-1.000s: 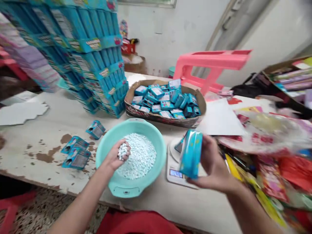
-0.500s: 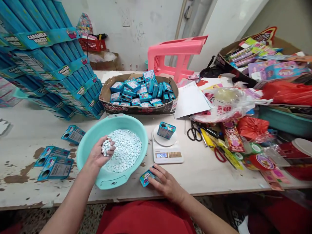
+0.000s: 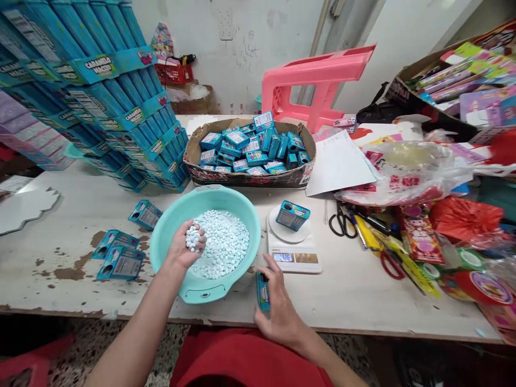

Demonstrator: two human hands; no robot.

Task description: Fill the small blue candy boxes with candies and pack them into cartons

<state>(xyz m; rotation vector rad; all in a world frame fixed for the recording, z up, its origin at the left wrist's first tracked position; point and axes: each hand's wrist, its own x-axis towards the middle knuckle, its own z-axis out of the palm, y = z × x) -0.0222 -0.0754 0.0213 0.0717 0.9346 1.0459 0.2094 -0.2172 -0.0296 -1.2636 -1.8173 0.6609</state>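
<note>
My left hand hovers over a teal basin of small white candies and cups a handful of them. My right hand grips a small blue candy box on edge at the table's near edge, just right of the basin. A white kitchen scale stands beyond that hand with another blue box on its round plate. Its display is lit.
A cardboard tray full of blue boxes sits behind the basin. Stacked blue display cartons rise at left. Three flat boxes lie left of the basin. Scissors, wrappers, a red bag and a pink stool crowd the right.
My right hand set a blue box on the scale, then dropped to the table edge and took up a small box, now turned on edge. The left hand keeps its handful.
</note>
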